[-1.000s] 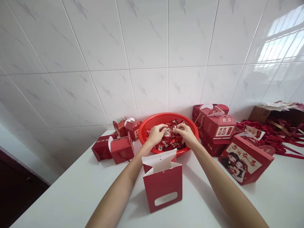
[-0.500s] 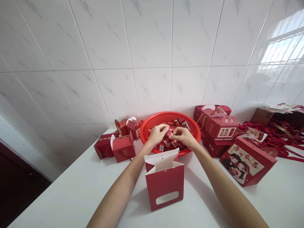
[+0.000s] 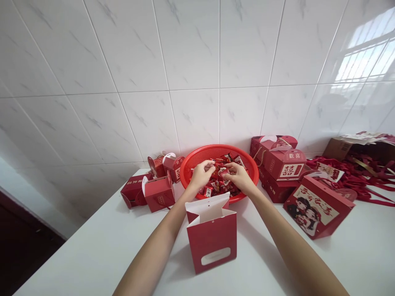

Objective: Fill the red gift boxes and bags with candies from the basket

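A red plastic basket [image 3: 193, 158] holds many small wrapped candies [image 3: 217, 187], mostly red. Over its left part, my left hand [image 3: 202, 174] has thumb and fingers drawn together; whatever may be between the tips is too small to make out. My right hand [image 3: 240, 178] is over the right part, its fingertips closed on a red wrapped candy [image 3: 224, 172]. In front of the basket, between my forearms, a red paper gift box [image 3: 212, 242] stands upright with its top open. Its front has an oval window, and its contents are hidden.
Several small red boxes [image 3: 159, 193] stand to the left of the basket. At the right are stacked red boxes [image 3: 285, 162], a box with a printed couple [image 3: 319, 207], dark red ribbons [image 3: 354, 176] and a cardboard box [image 3: 338, 148]. A tiled wall [image 3: 197, 115] rises behind the white table [image 3: 101, 246].
My hands have moved slightly apart; earlier their fingertips met around a red candy above the basket. The view has shifted a little. The gift box stands where it was.
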Available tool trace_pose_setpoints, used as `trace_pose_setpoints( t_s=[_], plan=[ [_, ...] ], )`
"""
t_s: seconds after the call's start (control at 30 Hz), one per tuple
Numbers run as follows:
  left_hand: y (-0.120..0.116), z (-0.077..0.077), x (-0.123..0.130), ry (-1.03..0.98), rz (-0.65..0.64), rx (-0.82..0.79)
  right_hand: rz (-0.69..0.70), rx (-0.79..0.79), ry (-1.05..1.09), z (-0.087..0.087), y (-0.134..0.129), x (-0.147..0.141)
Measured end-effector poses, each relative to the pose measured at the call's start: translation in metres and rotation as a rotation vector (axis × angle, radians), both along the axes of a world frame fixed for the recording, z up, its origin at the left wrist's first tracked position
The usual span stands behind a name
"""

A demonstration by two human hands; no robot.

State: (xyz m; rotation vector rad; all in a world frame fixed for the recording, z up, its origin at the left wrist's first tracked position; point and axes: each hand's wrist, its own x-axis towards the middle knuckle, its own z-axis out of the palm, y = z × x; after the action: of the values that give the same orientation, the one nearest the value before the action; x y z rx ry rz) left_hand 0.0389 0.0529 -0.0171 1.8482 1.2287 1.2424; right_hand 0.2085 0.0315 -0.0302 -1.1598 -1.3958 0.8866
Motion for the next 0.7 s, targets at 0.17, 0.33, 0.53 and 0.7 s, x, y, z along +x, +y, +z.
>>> trace_pose_setpoints(
  t_s=[0.17,0.33,0.53,0.7],
  plan=[
    [0.000,0.000,0.000,0.521,0.058,-0.206,-0.077,0.035,0.029,-0.003,0.004,0.004],
    [-0.001,0.003,0.006,0.708,-0.148,-0.342,-0.062,0.035,0.078,-0.003,0.006,0.003],
    [0.003,0.009,0.011,0.799,-0.206,-0.373,-0.056,0.023,0.157,-0.003,0.005,0.003],
    [0.003,0.008,0.010,0.782,-0.158,-0.336,-0.045,0.022,0.195,0.000,0.002,0.002]
  ],
)
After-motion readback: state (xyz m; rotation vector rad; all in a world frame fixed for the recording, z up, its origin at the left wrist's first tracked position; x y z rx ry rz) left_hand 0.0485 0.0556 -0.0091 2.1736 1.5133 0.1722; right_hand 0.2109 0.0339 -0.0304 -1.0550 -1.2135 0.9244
